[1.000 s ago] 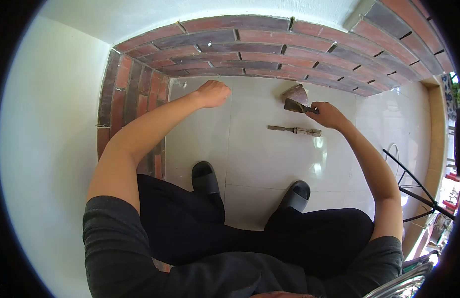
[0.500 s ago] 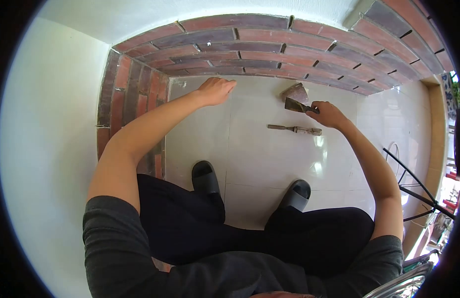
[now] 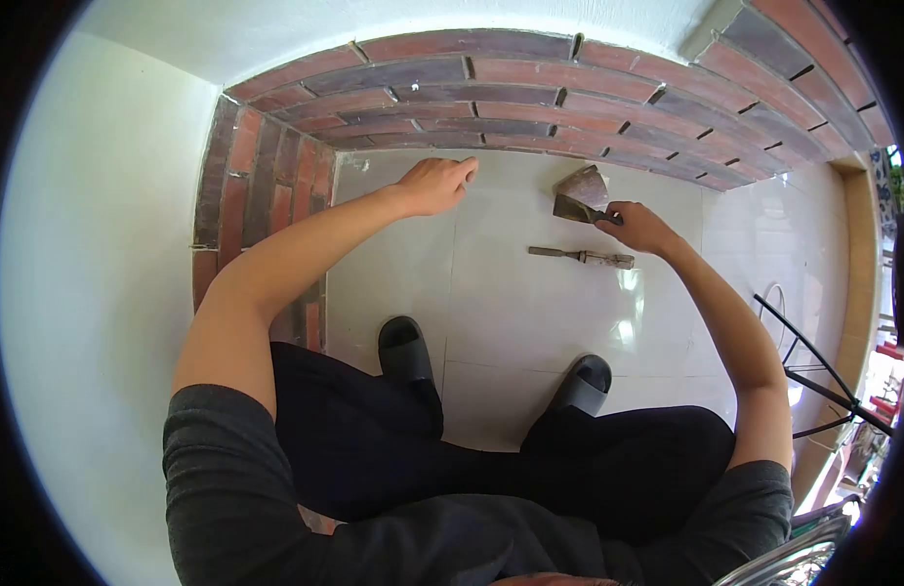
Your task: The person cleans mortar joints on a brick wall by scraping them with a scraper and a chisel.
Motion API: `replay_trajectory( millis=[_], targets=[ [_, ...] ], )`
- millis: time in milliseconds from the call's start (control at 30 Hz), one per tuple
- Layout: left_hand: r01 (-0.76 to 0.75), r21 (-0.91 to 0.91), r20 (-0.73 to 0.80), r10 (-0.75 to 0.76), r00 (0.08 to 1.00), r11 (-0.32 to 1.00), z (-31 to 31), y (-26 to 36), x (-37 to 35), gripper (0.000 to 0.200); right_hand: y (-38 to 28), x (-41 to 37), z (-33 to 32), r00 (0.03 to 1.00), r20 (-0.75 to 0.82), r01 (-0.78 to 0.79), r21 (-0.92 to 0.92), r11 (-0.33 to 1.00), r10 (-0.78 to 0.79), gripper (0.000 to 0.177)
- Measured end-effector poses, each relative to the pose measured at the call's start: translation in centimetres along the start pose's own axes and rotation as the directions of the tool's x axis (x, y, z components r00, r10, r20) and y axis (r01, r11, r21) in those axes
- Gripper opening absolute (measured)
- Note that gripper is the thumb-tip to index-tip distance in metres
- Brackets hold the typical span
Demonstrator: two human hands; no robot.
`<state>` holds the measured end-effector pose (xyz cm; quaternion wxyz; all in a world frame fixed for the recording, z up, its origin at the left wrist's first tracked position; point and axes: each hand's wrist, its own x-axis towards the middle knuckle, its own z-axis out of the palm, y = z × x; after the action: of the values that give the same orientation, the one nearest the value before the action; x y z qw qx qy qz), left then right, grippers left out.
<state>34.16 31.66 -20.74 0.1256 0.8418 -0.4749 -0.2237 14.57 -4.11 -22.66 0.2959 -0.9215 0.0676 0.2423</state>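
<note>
My right hand (image 3: 639,227) is closed round the handle of a putty knife (image 3: 573,210), its broad dark blade pointing left. That blade overlaps the near edge of a brownish, roughly four-sided flat piece (image 3: 584,182) by the brick wall. A chisel-like tool (image 3: 584,257) with a narrow blade and worn handle lies on the floor just nearer to me. Farther left, my left hand (image 3: 436,186) is held with fingers curled together, near the foot of the wall; I cannot tell what, if anything, is in them.
A brick wall (image 3: 511,96) curves along the far side, with a brick face (image 3: 262,176) at left. Glossy pale tiles (image 3: 511,313) cover the floor. My feet in dark slides (image 3: 405,350) rest between me and the tools. Black stand legs (image 3: 821,381) stand at right.
The putty knife in my right hand has shifted slightly left and down, its blade tilting. My left hand has moved a little to the right.
</note>
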Motion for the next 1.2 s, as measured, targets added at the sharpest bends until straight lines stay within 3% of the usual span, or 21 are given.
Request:
replay_trajectory(
  millis=[100, 167, 233, 267, 367, 400, 500, 533, 633, 733, 800, 867, 900, 967, 1067, 1200],
  targets=[
    [0.095, -0.109, 0.148, -0.078, 0.986, 0.989, 1.7, -0.8, 0.0, 0.016, -1.5, 1.2, 0.4, 0.991, 0.118, -0.098, 0.244, 0.965, 0.070, 0.042],
    [0.151, -0.199, 0.317, -0.082, 0.945, 0.968, 2.2, -0.8, -0.5, 0.028, -4.1, 1.7, 0.4, 0.968, 0.210, -0.219, 0.460, 0.861, 0.134, 0.042],
    [0.226, -0.335, 0.465, -0.048, 0.884, 0.915, 2.3, 0.4, -1.1, 0.037, -6.3, 2.6, 0.6, 0.985, 0.169, -0.120, 0.579, 0.807, 0.025, 0.037],
    [0.314, -0.394, 0.532, -0.064, 0.845, 0.864, 2.0, 1.3, -1.6, 0.051, -7.3, 3.3, 1.0, 0.992, 0.122, -0.047, 0.622, 0.781, -0.038, 0.037],
    [0.342, -0.652, 0.390, -0.088, 0.917, 0.677, 0.1, 4.5, -4.3, 0.062, -11.2, 4.5, 1.6, 0.984, 0.043, 0.088, 0.731, 0.676, -0.175, 0.036],
    [0.320, -0.703, 0.353, -0.079, 0.932, 0.636, -0.3, 5.0, -4.9, 0.089, -12.7, 4.9, 1.7, 0.976, 0.028, 0.118, 0.761, 0.638, -0.214, 0.036],
    [0.247, -0.879, 0.173, -0.210, 0.962, 0.407, -0.1, 5.5, -5.0, 0.094, -17.8, 5.3, 0.8, 0.981, 0.077, 0.068, 0.730, 0.681, -0.180, 0.035],
    [0.229, -0.938, 0.161, -0.259, 0.952, 0.258, -0.1, 5.4, -4.6, 0.085, -19.0, 5.8, 1.0, 0.986, 0.079, 0.042, 0.737, 0.675, -0.147, 0.037],
    [0.231, -0.973, 0.220, -0.308, 0.925, -0.002, -0.4, 4.8, -4.1, 0.081, -21.5, 8.8, 2.5, 0.981, 0.074, 0.073, 0.719, 0.691, -0.181, 0.045],
    [0.135, -0.991, 0.131, -0.400, 0.907, -0.018, -0.4, 3.3, -3.3, 0.062, -24.3, 10.0, 5.1, 0.991, 0.027, 0.068, 0.735, 0.674, -0.129, 0.049],
    [0.110, -0.994, 0.106, -0.505, 0.857, -0.022, 0.0, 1.9, -2.7, 0.049, -23.8, 13.6, 10.9, 0.955, -0.278, 0.275, 0.684, 0.676, -0.107, 0.037],
    [0.159, -0.981, 0.064, -0.593, 0.803, 0.110, -0.1, 1.1, -2.8, 0.045, -22.8, 17.1, 16.0, 0.828, -0.552, 0.465, 0.571, 0.677, -0.103, 0.033],
    [0.162, -0.969, 0.019, -0.601, 0.799, 0.185, 0.6, 0.5, -2.9, 0.044, -23.3, 17.5, 16.5, 0.867, -0.491, 0.409, 0.606, 0.682, -0.083, 0.038],
    [0.187, -0.949, -0.012, -0.624, 0.781, 0.253, 1.2, 0.2, -3.0, 0.043, -26.2, 14.1, 14.2, 0.893, -0.447, 0.361, 0.780, 0.511, 0.051, 0.054],
    [0.191, -0.922, -0.059, -0.611, 0.789, 0.337, 2.1, -0.9, -2.8, 0.044, -27.0, 13.9, 14.3, 0.903, -0.415, 0.306, 0.801, 0.515, 0.109, 0.055],
    [0.192, -0.885, -0.124, -0.613, 0.781, 0.424, 1.8, -1.6, -2.2, 0.048, -27.2, 14.7, 13.6, 0.868, -0.481, 0.347, 0.762, 0.547, 0.119, 0.053]
  ],
)
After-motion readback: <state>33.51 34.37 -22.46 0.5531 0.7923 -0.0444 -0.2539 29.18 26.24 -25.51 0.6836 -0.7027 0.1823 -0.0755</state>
